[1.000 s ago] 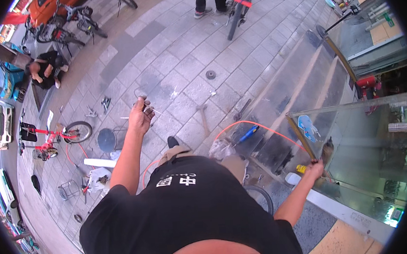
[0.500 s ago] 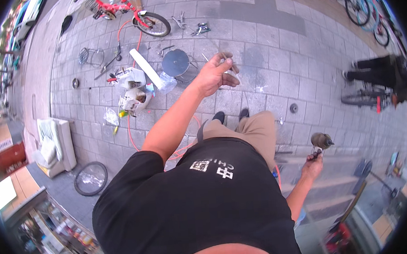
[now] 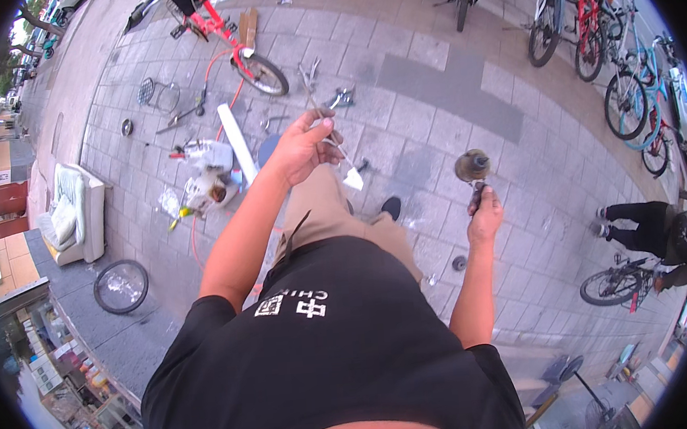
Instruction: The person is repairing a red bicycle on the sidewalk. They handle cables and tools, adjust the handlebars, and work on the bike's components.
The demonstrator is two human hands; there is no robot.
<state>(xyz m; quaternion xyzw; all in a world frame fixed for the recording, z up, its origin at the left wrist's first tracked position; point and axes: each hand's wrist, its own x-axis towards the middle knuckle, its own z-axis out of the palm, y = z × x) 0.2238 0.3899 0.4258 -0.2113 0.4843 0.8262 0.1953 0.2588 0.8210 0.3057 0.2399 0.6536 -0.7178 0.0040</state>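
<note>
Hands (image 3: 305,148) (image 3: 485,217) curled: rod (image 3: 345,155) L, pot (image 3: 468,167) R

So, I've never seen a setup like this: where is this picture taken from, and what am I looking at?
There's no robot here, just a person in a black T-shirt using bare hands. A wide fisheye camera on the person's head looks down, which is why straight edges bend.

The left hand holds a slim item with a white end; I can't tell exactly what it is. The right hand holds up a round brownish object.

On the grey paving lie metal hand tools and a long white tube, near a red bicycle.
</note>
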